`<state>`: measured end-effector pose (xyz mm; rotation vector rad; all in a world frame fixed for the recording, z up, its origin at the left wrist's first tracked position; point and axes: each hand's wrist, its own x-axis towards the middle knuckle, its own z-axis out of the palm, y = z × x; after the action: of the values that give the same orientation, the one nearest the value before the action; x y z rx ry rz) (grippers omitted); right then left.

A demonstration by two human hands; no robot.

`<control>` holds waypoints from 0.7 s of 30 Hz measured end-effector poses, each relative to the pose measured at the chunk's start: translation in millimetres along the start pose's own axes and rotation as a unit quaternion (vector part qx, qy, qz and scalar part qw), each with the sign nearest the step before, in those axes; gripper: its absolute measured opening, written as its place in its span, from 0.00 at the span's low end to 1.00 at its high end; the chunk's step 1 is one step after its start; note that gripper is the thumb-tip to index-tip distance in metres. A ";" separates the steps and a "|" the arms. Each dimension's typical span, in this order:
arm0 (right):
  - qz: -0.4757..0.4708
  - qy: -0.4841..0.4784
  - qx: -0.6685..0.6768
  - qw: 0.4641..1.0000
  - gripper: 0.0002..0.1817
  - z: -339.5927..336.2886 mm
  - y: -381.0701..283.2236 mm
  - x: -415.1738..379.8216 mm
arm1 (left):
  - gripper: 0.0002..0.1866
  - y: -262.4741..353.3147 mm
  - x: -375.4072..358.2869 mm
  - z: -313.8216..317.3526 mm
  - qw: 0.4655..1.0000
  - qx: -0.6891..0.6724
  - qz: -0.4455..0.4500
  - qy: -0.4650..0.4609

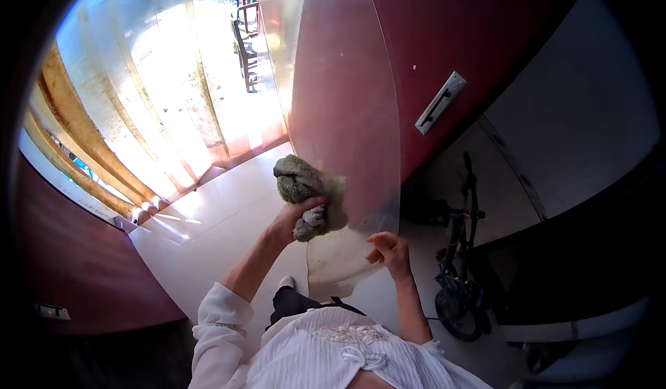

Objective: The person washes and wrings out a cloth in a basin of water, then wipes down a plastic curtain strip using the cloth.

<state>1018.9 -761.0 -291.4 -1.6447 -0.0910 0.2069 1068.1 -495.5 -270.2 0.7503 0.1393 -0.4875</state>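
My left hand [295,215] is closed around a bunched grey-green cloth [298,179], whose folds stick out above and below my fingers. The cloth is against or just in front of a clear plastic strip [343,104] that hangs before a dark red door. My right hand [390,252] is near the lower right edge of this strip, with its fingers curled together. Whether it pinches the strip's edge or anything else is too small to tell.
More plastic strips [146,77] hang at the upper left, brightly lit. The red door [458,35] carries a metal handle [440,103]. A bicycle [458,271] stands at the right on the pale floor [208,229]. Another red panel [90,250] is at the left.
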 end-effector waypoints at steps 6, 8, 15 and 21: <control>0.036 -0.058 -0.028 0.997 0.14 6.0 -0.9 22.2 | 0.25 -95.6 -63.1 -65.9 0.990 -0.040 -0.106 0.082; 0.045 -0.072 -0.023 0.996 0.13 13.2 -3.6 18.3 | 0.28 -71.0 -53.0 -77.6 0.991 -0.121 -0.056 -0.013; 0.067 -0.116 -0.004 0.991 0.13 26.4 -0.5 2.6 | 0.27 118.8 25.7 45.8 0.958 -0.177 0.158 -0.163; 0.062 -0.081 0.051 0.993 0.13 19.4 13.8 -7.6 | 0.19 81.6 41.3 79.6 0.937 -0.139 -0.080 -0.311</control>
<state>1006.9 -744.6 -305.9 -1.5319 -0.1004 0.4334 1139.0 -514.3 -173.7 0.2820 -0.3215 -0.8218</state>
